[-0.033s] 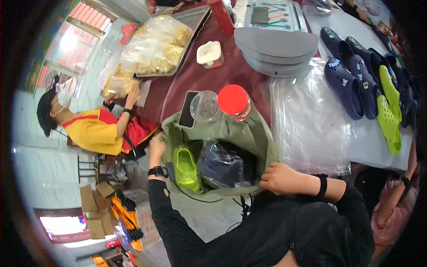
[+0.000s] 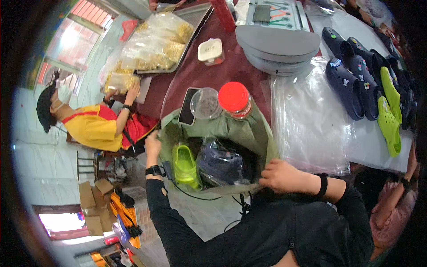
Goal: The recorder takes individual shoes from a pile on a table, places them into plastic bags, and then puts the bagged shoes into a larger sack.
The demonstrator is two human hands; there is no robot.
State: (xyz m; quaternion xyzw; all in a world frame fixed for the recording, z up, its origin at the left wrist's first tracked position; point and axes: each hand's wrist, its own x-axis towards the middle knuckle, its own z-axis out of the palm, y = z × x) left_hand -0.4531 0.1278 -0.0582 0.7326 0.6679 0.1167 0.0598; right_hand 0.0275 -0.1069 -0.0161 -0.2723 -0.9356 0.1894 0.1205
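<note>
A green fabric bag point(image 2: 178, 119) hangs with its mouth open at the table's near edge. Inside it lie a lime-green clog point(image 2: 185, 168) and dark navy clogs point(image 2: 221, 163) wrapped in clear plastic. My left hand point(image 2: 152, 144) is closed at the bag's left rim, its fingertips partly hidden. On the opposite side, my right hand point(image 2: 279, 176) grips the bag's right rim with curled fingers. A red-lidded jar point(image 2: 235, 99), a round clear container point(image 2: 206, 103) and a phone point(image 2: 189, 106) sit just beyond the bag.
Clear plastic bags point(image 2: 311, 120) lie to the right, beside rows of navy clogs point(image 2: 344, 82) and lime clogs point(image 2: 388, 124). Grey curved-topped containers point(image 2: 276, 46) and a white-lidded tub point(image 2: 210, 50) stand farther back. A person in yellow point(image 2: 91, 129) handles packets beside a tray point(image 2: 177, 66).
My left hand has shifted slightly to the left, away from the bag's middle. My right hand stays almost still at the right rim.
</note>
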